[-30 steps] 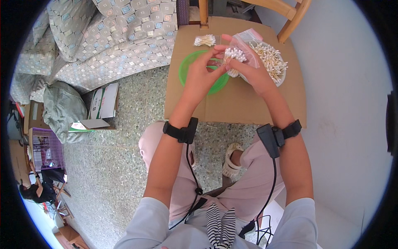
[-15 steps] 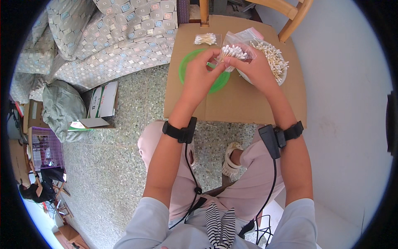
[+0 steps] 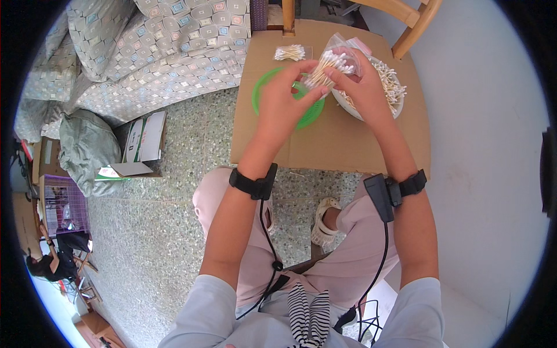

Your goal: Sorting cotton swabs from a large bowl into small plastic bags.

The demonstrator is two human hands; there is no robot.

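Observation:
Both my hands meet over a small cardboard table [image 3: 348,145]. My left hand [image 3: 287,95] pinches one end of a bundle of cotton swabs [image 3: 328,66]. My right hand [image 3: 362,87] holds the other end of the bundle inside a clear plastic bag [image 3: 342,46]. Under my left hand lies a green plastic basket [image 3: 307,116]. A white bowl [image 3: 394,95] heaped with loose cotton swabs sits just right of my right hand. A small packed bundle of swabs [image 3: 289,53] lies at the far edge of the table.
A wooden chair [image 3: 406,23] stands behind the table. A patterned quilt [image 3: 156,52] covers a sofa at the left. A grey bag [image 3: 87,151] and an open cardboard box [image 3: 139,145] lie on the speckled floor. A white wall runs along the right.
Both hands have lifted the swab bundle a little farther from me, and the clear bag now covers its far end.

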